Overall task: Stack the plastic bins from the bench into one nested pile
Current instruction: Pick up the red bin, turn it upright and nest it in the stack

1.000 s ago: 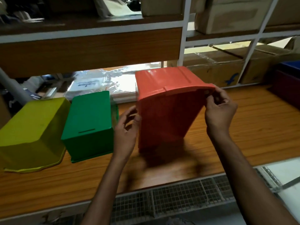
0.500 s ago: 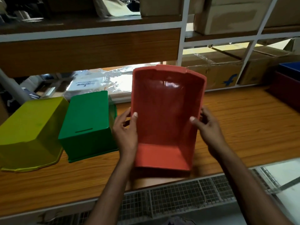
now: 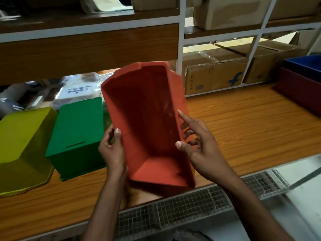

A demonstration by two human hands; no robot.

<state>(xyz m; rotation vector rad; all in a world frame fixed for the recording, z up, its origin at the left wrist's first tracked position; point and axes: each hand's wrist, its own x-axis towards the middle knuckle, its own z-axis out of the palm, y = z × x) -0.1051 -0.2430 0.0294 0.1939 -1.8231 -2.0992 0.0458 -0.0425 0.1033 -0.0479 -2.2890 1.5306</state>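
Observation:
I hold a red plastic bin [image 3: 147, 115] above the wooden bench [image 3: 243, 122], its open side turned toward me and its bottom nearest my body. My left hand [image 3: 112, 150] grips its left wall, thumb on the rim. My right hand [image 3: 196, 141] holds the right wall, thumb inside and index finger raised along the edge. A green bin [image 3: 76, 134] lies upside down on the bench just left of my left hand. A yellow-green bin [image 3: 22, 146] lies upside down at the far left.
A dark red bin [image 3: 298, 94] with a blue bin [image 3: 304, 65] nested in it sits at the bench's far right. Cardboard boxes [image 3: 213, 73] and plastic-wrapped packets [image 3: 78, 89] fill the shelf behind. A low shelf board [image 3: 86, 47] overhangs. Wire mesh [image 3: 182, 209] runs below the bench's front edge.
The red bin went from upside down on the bench to lifted with its opening facing me, then tilted leftward. Both hands slid down its sides toward the bottom end.

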